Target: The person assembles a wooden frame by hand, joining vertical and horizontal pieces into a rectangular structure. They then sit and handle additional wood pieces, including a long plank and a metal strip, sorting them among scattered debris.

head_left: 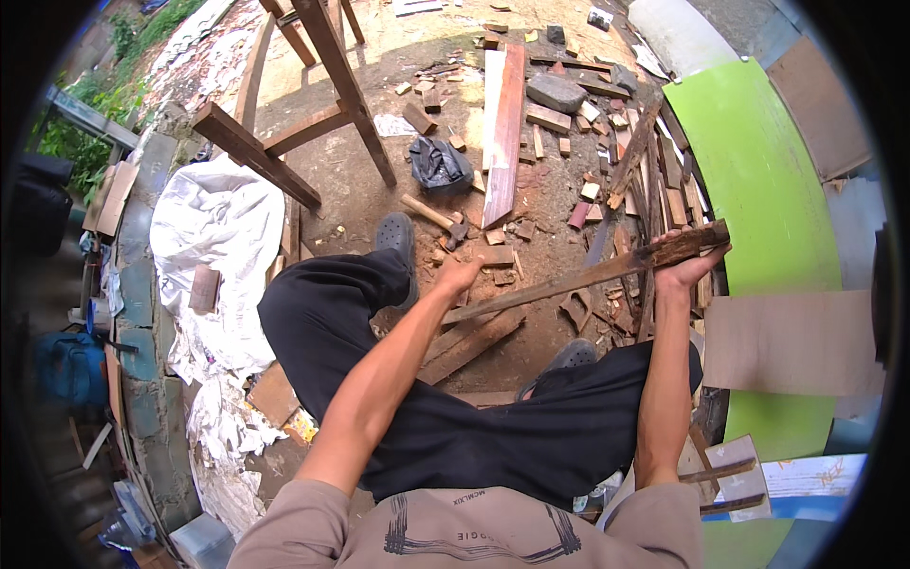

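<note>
My right hand is closed around the thick, rough end of a long, weathered wood strip. The strip slants down to the left across the space between my knees, its lower end just under my left wrist. My left hand reaches down at the inner side of my left knee, thumb and fingers apart. It is beside a small wood block and just below the head of a hammer with a wooden handle, lying on the ground. Whether the fingertips touch the block is hard to make out.
Ahead lies a long reddish board beside a black plastic bag. Wood scraps and a grey stone litter the ground. A wooden frame stands far left, near white cloth. Green panel borders the right.
</note>
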A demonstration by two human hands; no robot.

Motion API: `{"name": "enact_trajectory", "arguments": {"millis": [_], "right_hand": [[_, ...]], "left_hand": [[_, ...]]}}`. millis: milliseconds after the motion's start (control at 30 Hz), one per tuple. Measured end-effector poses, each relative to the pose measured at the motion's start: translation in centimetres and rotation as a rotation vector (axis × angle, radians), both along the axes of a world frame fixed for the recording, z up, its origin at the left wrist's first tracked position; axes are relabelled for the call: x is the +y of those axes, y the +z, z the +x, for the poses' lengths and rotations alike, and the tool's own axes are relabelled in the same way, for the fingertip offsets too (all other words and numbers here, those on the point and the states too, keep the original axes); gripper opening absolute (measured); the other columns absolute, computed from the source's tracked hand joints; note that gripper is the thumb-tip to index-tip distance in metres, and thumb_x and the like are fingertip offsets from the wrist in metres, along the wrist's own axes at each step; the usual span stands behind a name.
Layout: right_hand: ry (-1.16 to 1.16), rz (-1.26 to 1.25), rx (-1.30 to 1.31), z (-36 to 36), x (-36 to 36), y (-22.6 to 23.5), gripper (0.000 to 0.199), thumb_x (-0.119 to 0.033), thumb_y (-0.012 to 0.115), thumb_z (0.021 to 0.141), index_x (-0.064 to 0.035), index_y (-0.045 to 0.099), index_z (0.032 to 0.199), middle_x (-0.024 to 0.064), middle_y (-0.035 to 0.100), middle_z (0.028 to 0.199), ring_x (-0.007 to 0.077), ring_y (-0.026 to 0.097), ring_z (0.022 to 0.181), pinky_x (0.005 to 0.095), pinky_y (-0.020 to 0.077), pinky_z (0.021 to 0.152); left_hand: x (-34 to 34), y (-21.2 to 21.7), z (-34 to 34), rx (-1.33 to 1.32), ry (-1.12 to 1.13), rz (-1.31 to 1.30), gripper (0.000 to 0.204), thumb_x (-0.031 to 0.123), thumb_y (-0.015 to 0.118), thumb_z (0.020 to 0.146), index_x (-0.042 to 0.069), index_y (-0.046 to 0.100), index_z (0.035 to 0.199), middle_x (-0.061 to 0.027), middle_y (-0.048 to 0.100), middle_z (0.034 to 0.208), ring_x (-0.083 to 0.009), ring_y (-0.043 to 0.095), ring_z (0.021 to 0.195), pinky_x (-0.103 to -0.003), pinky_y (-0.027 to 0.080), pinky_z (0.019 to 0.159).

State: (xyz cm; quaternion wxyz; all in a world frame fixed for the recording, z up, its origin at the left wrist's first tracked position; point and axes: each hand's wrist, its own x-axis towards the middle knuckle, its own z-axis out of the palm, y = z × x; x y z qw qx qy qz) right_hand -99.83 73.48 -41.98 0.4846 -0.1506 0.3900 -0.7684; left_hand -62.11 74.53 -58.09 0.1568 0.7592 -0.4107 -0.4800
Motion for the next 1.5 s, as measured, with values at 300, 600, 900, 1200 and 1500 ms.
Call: {"name": "enact_trajectory", "arguments": {"millis": [300, 600, 900, 1200, 1500], "right_hand": [[0.644, -0.427, -0.083, 1.1, -1.1, 0.9, 0.053, -0.061, 0.043, 0.090, -0.0087, 0.049, 0.079, 0.0081, 0.052, 0.060, 0.0232, 0.052, 0.059, 0.0370, 0.0439, 0.063], [0.774, -0.628, -0.106, 0.7, -0.9, 2.7, 0.045, -0.052, 0.049, 0.094, -0.0112, 0.044, 0.075, 0.0046, 0.051, 0.059, 0.0198, 0.051, 0.062, 0.0339, 0.0414, 0.064], [-0.175, 0.094, -0.193, -13.6, -0.8, -3.0, 0.049, -0.048, 0.040, 0.096, -0.0096, 0.066, 0.110, 0.0137, 0.067, 0.112, 0.0349, 0.064, 0.103, 0.0539, 0.0483, 0.093], [-0.388, 0.178, -0.296, -14.5, 2.5, -1.3, 0.053, -0.052, 0.038, 0.095, -0.0116, 0.064, 0.116, 0.0146, 0.064, 0.120, 0.0397, 0.059, 0.114, 0.0625, 0.0442, 0.099], [-0.542, 0.103, -0.122, -9.7, 4.1, 3.6, 0.076, -0.069, 0.019, 0.094, -0.0104, 0.057, 0.122, 0.0157, 0.061, 0.116, 0.0365, 0.055, 0.112, 0.0591, 0.0460, 0.095]], "left_hand": [[7.0, -3.2, -6.9, 1.087, 0.901, 0.626, 0.075, 0.057, 0.067, 0.085, 0.003, 0.046, 0.132, -0.0194, 0.046, 0.138, -0.0361, 0.054, 0.120, -0.050, 0.048, 0.102], [6.6, -6.0, -6.2, 1.366, 0.942, 0.304, 0.047, 0.034, 0.074, 0.087, 0.006, 0.055, 0.119, -0.0096, 0.060, 0.121, -0.0264, 0.061, 0.109, -0.041, 0.053, 0.097], [2.7, 3.0, -7.2, 1.351, 0.766, -0.211, 0.047, 0.030, 0.074, 0.088, 0.005, 0.050, 0.120, -0.0104, 0.062, 0.114, -0.0240, 0.063, 0.105, -0.044, 0.055, 0.092], [2.7, 9.5, -6.8, 1.274, 0.623, -0.595, 0.044, 0.028, 0.068, 0.093, 0.012, 0.043, 0.125, -0.0049, 0.058, 0.114, -0.0205, 0.061, 0.106, -0.042, 0.054, 0.091], [2.1, 12.5, -4.6, 1.356, 0.438, -0.703, 0.058, 0.055, 0.052, 0.094, 0.016, 0.036, 0.135, -0.0072, 0.053, 0.121, -0.0225, 0.055, 0.113, -0.049, 0.048, 0.098]]}}
